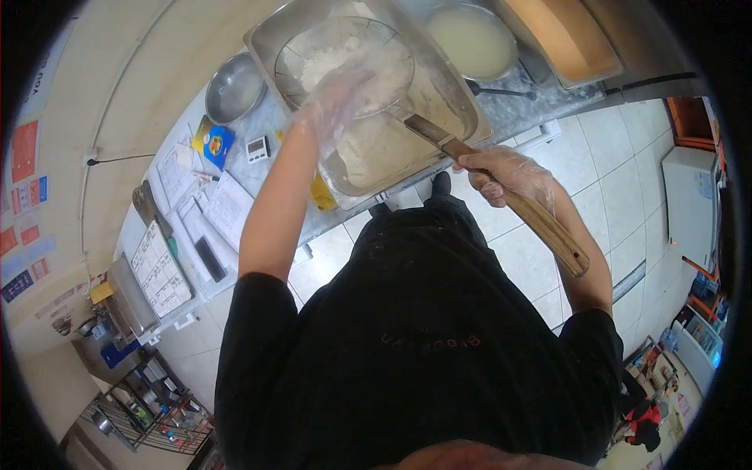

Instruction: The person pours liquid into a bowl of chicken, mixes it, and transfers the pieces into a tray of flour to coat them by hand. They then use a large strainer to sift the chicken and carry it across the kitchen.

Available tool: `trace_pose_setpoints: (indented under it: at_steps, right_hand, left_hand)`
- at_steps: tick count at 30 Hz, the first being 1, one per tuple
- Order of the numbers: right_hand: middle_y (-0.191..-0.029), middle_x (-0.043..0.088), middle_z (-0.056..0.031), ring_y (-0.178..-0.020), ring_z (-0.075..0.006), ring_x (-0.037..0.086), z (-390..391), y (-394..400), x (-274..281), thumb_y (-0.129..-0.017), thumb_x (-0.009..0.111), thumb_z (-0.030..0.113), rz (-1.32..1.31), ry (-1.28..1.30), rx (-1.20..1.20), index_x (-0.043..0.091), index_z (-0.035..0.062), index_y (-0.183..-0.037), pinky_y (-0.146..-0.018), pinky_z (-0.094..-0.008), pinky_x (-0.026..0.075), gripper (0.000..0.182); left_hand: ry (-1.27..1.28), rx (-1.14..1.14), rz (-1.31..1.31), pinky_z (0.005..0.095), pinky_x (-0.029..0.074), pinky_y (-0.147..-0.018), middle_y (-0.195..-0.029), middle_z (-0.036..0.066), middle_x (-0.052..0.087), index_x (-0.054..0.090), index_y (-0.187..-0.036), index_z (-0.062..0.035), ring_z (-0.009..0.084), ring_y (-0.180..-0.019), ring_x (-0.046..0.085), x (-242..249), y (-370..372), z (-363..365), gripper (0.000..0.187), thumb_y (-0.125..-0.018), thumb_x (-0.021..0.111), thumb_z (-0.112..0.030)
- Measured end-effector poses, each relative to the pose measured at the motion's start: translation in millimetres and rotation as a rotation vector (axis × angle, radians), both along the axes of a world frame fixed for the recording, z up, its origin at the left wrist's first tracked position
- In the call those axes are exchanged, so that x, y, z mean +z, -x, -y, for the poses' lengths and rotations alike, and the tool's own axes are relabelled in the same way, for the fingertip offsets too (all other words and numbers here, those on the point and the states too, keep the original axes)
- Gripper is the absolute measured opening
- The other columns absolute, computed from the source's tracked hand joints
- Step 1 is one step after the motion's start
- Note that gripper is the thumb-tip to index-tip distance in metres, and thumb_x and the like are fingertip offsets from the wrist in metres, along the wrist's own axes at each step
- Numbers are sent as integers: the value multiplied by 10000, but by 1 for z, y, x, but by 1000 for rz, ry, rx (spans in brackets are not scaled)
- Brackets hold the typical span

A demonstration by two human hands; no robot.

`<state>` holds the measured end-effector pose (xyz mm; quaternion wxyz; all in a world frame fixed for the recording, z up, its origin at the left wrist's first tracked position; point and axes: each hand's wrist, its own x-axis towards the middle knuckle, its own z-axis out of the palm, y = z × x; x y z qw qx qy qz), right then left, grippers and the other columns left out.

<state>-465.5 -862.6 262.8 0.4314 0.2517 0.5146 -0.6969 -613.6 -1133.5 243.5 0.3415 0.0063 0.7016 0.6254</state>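
Observation:
My right hand (505,176), in a clear plastic glove, is wrapped around the long wooden handle of a wire strainer (286,64). The strainer's round mesh basket is over a deep metal tray (483,135) and holds white flour-coated pieces (333,61). Also gloved, my left hand (337,98) reaches into the basket at the pieces. Motion blurs its fingers, so I cannot make out whether they grip anything. Pale flour (372,157) covers the bottom of the tray below the basket.
A bowl of cloudy liquid (471,41) stands right of the tray, beside a black-handled utensil (505,92). To the left are a metal bowl (235,90), a blue-yellow packet (214,145), a timer (257,149), papers (229,205) and a phone (209,258).

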Motion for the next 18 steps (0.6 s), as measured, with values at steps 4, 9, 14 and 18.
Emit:
trace_pose_setpoints:
  at_steps: [4, 9, 14, 18]
  right_hand:
    - [-567, 441, 60, -403, -40, 392, -1, -4, -3, -1066, 566, 233, -34, 4, -23, 617, 14, -1097, -357, -210, 302, 226]
    - [-565, 441, 56, -405, -42, 395, 1, -2, -3, -1060, 577, 223, -32, 2, -6, 628, 4, -1080, -358, -216, 305, 226]
    - [-564, 445, 53, -399, -50, 390, 1, -2, 5, -1062, 568, 220, -34, -4, -27, 619, -6, -1087, -361, -220, 305, 232]
    - [-564, 448, 50, -399, -54, 392, 0, -2, 4, -1063, 560, 218, -78, -21, -31, 615, -10, -1103, -364, -221, 308, 238]
  left_hand:
    - [188, -247, 183, 372, 469, -1079, -1384, 158, 643, 514, -1482, -2, 247, -1278, 600, -39, -11, 22, 613, -1008, 614, -378]
    - [999, -716, -619, 414, 485, -1034, -1278, 175, 695, 661, -1318, -29, 300, -1173, 662, -116, -36, -9, 565, -991, 595, -486]
    - [842, -923, -418, 468, 443, -1091, -1374, 252, 626, 621, -1377, -31, 377, -1284, 598, -138, -31, -39, 733, -934, 578, -613]
    - [765, -951, -426, 449, 453, -1082, -1347, 253, 637, 615, -1389, -49, 368, -1266, 611, -132, -27, -30, 715, -942, 572, -605]
